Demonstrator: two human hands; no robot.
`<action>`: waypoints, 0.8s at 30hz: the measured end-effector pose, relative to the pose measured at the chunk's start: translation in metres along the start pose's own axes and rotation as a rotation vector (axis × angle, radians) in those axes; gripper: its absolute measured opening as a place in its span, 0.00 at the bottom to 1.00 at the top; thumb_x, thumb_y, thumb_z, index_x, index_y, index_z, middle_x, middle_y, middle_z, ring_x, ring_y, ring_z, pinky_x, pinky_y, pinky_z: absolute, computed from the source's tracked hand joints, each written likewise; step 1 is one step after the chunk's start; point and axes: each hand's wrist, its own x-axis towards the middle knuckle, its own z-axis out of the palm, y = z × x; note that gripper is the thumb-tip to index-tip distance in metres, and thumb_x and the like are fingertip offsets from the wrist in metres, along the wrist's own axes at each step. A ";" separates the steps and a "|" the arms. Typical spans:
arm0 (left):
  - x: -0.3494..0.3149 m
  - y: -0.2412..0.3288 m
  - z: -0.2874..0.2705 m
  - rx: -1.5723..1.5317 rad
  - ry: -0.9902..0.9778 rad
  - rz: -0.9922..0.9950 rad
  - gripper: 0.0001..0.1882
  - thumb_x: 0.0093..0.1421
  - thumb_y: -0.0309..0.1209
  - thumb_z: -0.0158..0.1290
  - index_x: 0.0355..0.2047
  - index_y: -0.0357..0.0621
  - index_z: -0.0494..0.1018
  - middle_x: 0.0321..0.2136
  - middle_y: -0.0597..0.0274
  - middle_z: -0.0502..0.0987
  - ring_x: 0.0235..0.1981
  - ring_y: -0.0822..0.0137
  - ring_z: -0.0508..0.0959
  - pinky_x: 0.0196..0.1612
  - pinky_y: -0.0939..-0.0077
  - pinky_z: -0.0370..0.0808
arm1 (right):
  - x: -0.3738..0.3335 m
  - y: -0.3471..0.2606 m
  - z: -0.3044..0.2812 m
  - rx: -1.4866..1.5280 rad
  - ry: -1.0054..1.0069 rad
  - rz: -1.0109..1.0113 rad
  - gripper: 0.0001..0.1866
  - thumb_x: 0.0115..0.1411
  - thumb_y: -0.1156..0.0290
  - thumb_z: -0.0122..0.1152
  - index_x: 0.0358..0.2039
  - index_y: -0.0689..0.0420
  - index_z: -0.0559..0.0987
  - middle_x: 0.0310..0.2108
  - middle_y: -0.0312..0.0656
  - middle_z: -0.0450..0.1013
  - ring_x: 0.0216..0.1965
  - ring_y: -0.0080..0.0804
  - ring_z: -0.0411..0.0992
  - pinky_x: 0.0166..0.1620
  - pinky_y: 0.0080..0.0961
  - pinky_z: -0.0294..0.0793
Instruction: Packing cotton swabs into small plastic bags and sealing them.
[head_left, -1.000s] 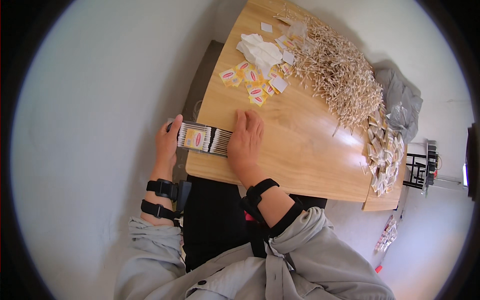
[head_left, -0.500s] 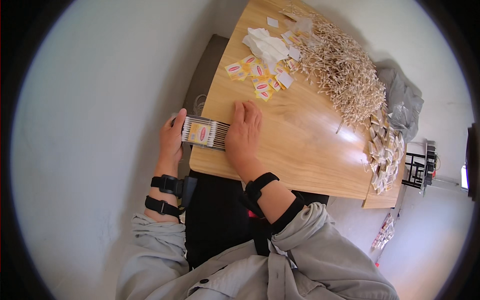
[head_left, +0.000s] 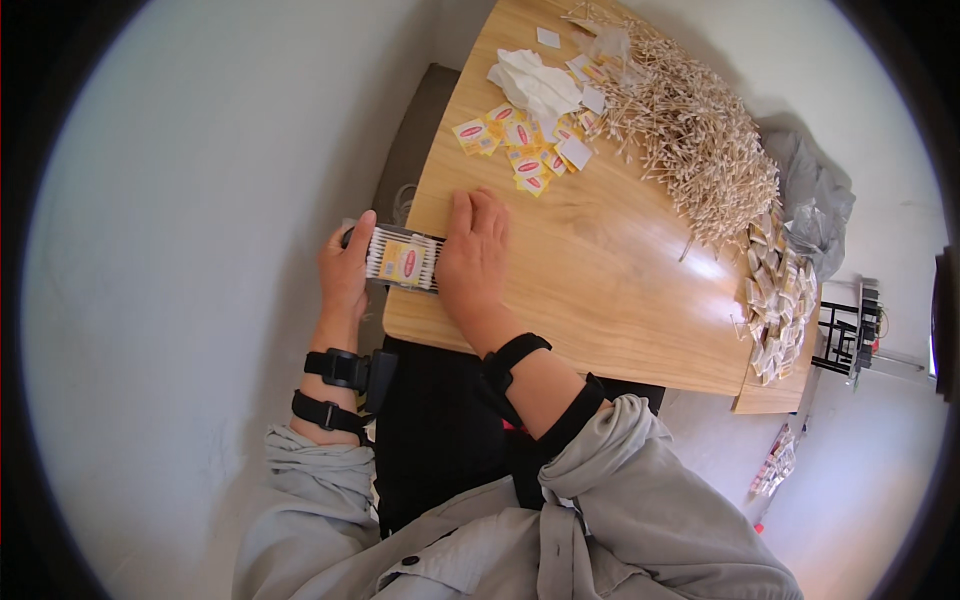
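Observation:
My left hand (head_left: 347, 262) grips one end of a flat clear pack of cotton swabs (head_left: 378, 254) at the table's near left edge, thumb on top. A small yellow-and-white card (head_left: 403, 262) lies over the swabs in it. Against the pack's other end rests my right hand (head_left: 474, 255), its fingers stretched out on the wooden table and pointing away from me. It covers that end of the swabs, and its thumb is hidden.
The wooden table (head_left: 600, 270) carries a big heap of loose cotton swabs (head_left: 690, 140), scattered yellow cards (head_left: 525, 155) and a crumpled white sheet (head_left: 538, 85). Filled swab packs (head_left: 778, 310) pile up at the right, beside a grey plastic bag (head_left: 808, 200). A wall (head_left: 200, 200) stands close on the left.
My right hand has slid left toward my left hand, so a shorter stretch of swabs shows between them. My left hand keeps its grip on the pack.

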 end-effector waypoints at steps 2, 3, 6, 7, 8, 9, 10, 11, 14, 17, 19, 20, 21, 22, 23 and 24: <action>0.001 0.002 -0.002 0.011 0.005 0.026 0.15 0.58 0.41 0.60 0.29 0.39 0.75 0.24 0.72 0.73 0.24 0.81 0.70 0.29 0.84 0.68 | 0.001 -0.003 0.003 -0.018 0.020 -0.005 0.23 0.55 0.78 0.47 0.53 0.64 0.65 0.52 0.52 0.61 0.61 0.48 0.55 0.66 0.45 0.49; 0.003 0.000 -0.005 0.039 -0.007 0.021 0.15 0.58 0.41 0.60 0.31 0.39 0.75 0.25 0.70 0.74 0.26 0.79 0.71 0.31 0.83 0.70 | 0.002 -0.003 0.003 -0.014 0.022 -0.007 0.23 0.55 0.78 0.47 0.53 0.64 0.65 0.52 0.52 0.61 0.61 0.48 0.55 0.66 0.45 0.49; 0.001 0.002 -0.006 0.082 -0.011 0.033 0.16 0.58 0.41 0.60 0.30 0.38 0.75 0.24 0.71 0.74 0.26 0.79 0.71 0.31 0.83 0.70 | -0.001 -0.002 0.003 0.055 0.052 0.001 0.24 0.54 0.79 0.46 0.54 0.65 0.65 0.52 0.53 0.61 0.61 0.51 0.55 0.65 0.43 0.51; 0.000 0.004 -0.005 0.097 -0.001 0.051 0.17 0.58 0.42 0.60 0.28 0.38 0.76 0.23 0.72 0.73 0.24 0.81 0.69 0.29 0.84 0.68 | -0.004 0.001 0.001 0.261 0.104 0.048 0.23 0.56 0.79 0.45 0.54 0.65 0.64 0.52 0.53 0.61 0.61 0.50 0.55 0.65 0.41 0.52; -0.001 0.005 -0.004 0.092 0.005 0.059 0.17 0.58 0.42 0.60 0.28 0.38 0.76 0.23 0.72 0.73 0.24 0.81 0.69 0.29 0.84 0.68 | -0.007 0.004 -0.001 0.468 0.154 0.095 0.22 0.58 0.79 0.44 0.55 0.65 0.64 0.53 0.52 0.60 0.61 0.49 0.55 0.64 0.39 0.53; -0.002 0.007 -0.003 0.105 0.006 0.067 0.17 0.58 0.42 0.60 0.28 0.37 0.76 0.23 0.72 0.73 0.24 0.81 0.69 0.29 0.84 0.68 | -0.012 0.006 -0.003 0.472 0.153 0.085 0.22 0.58 0.79 0.44 0.55 0.65 0.64 0.53 0.52 0.60 0.61 0.49 0.55 0.64 0.39 0.53; -0.003 0.007 -0.003 0.119 0.011 0.071 0.17 0.58 0.42 0.60 0.28 0.37 0.76 0.23 0.72 0.74 0.25 0.81 0.69 0.29 0.84 0.68 | -0.018 0.007 -0.006 0.657 0.227 0.250 0.21 0.61 0.77 0.42 0.56 0.65 0.63 0.53 0.52 0.60 0.61 0.47 0.56 0.64 0.36 0.54; -0.004 0.007 -0.002 0.115 0.020 0.074 0.17 0.58 0.42 0.60 0.28 0.37 0.76 0.23 0.72 0.74 0.25 0.81 0.69 0.29 0.84 0.68 | -0.025 0.007 -0.008 0.840 0.300 0.421 0.20 0.64 0.75 0.41 0.56 0.65 0.63 0.54 0.51 0.59 0.61 0.45 0.56 0.63 0.34 0.56; -0.003 0.009 -0.002 0.126 0.029 0.045 0.18 0.58 0.42 0.60 0.28 0.37 0.76 0.23 0.71 0.74 0.25 0.81 0.69 0.29 0.84 0.68 | -0.037 -0.011 -0.012 1.061 0.283 0.475 0.21 0.68 0.69 0.39 0.58 0.66 0.62 0.54 0.50 0.59 0.60 0.41 0.57 0.61 0.32 0.57; -0.003 0.010 -0.003 0.098 0.011 0.050 0.18 0.58 0.42 0.60 0.28 0.37 0.76 0.23 0.71 0.75 0.25 0.81 0.70 0.29 0.85 0.68 | -0.036 -0.027 -0.011 0.945 0.191 0.446 0.22 0.69 0.67 0.39 0.59 0.67 0.60 0.53 0.51 0.58 0.58 0.42 0.58 0.61 0.32 0.56; -0.005 0.010 -0.001 0.110 0.017 0.070 0.18 0.58 0.42 0.60 0.28 0.37 0.76 0.23 0.71 0.74 0.24 0.81 0.69 0.28 0.84 0.68 | -0.034 -0.030 -0.010 0.901 0.169 0.397 0.23 0.69 0.67 0.39 0.59 0.67 0.60 0.52 0.51 0.58 0.57 0.42 0.58 0.62 0.33 0.55; -0.005 0.010 0.001 0.109 0.019 0.073 0.18 0.58 0.42 0.60 0.28 0.37 0.76 0.23 0.71 0.74 0.24 0.81 0.69 0.28 0.84 0.68 | -0.033 -0.030 -0.010 0.882 0.164 0.384 0.23 0.69 0.67 0.38 0.59 0.67 0.60 0.53 0.51 0.58 0.57 0.43 0.58 0.62 0.33 0.54; -0.004 0.009 0.001 0.111 0.023 0.066 0.17 0.58 0.42 0.60 0.28 0.37 0.76 0.22 0.71 0.74 0.24 0.82 0.69 0.28 0.84 0.68 | -0.033 -0.031 -0.009 0.862 0.158 0.372 0.23 0.69 0.67 0.38 0.59 0.67 0.59 0.53 0.52 0.58 0.57 0.43 0.57 0.62 0.33 0.54; -0.004 0.008 0.000 0.113 0.027 0.059 0.17 0.58 0.42 0.60 0.28 0.37 0.76 0.22 0.71 0.74 0.24 0.82 0.69 0.28 0.84 0.68 | -0.033 -0.033 -0.010 0.866 0.155 0.369 0.23 0.69 0.67 0.38 0.59 0.67 0.59 0.53 0.52 0.58 0.57 0.43 0.57 0.62 0.33 0.54; -0.003 0.007 -0.001 0.114 0.032 0.062 0.17 0.58 0.42 0.60 0.28 0.37 0.76 0.22 0.71 0.74 0.24 0.82 0.69 0.28 0.84 0.68 | -0.033 -0.036 -0.010 0.856 0.139 0.377 0.23 0.69 0.67 0.38 0.59 0.67 0.59 0.53 0.52 0.58 0.57 0.44 0.57 0.62 0.33 0.54; -0.002 0.006 -0.004 0.125 0.028 0.085 0.18 0.58 0.42 0.60 0.27 0.38 0.75 0.22 0.72 0.73 0.23 0.82 0.68 0.27 0.83 0.67 | -0.033 -0.039 -0.009 0.847 0.121 0.385 0.23 0.68 0.67 0.38 0.59 0.67 0.59 0.53 0.52 0.58 0.57 0.44 0.57 0.62 0.33 0.54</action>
